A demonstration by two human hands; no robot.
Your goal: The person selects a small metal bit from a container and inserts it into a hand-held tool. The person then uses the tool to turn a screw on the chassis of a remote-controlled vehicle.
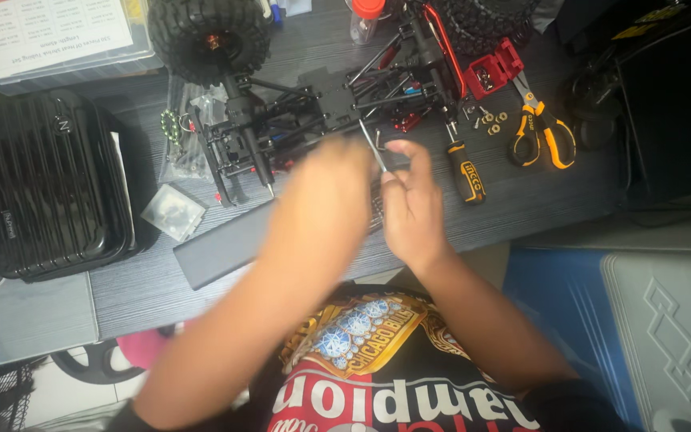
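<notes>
Glossy ribbed plastic case [45, 184]; matt woodgrain table [521, 200]; knobbly rubber tyre [208, 36].

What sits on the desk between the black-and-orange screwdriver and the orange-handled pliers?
Head view: a few small loose nuts or washers lie between the screwdriver and the pliers, near their upper ends; lower down, bare dark desk.

Dark wood-grain desk [537, 204], pale tiled floor [49, 392] lower left, blue mat [557, 308] at right

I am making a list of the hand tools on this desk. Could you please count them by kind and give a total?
Thin metal hex key, held in the right hand: 1
Screwdriver with black and orange handle: 1
Pliers with orange and black handles: 1
Total: 3
The left hand is blurred, so any tool in it cannot be told.
</notes>
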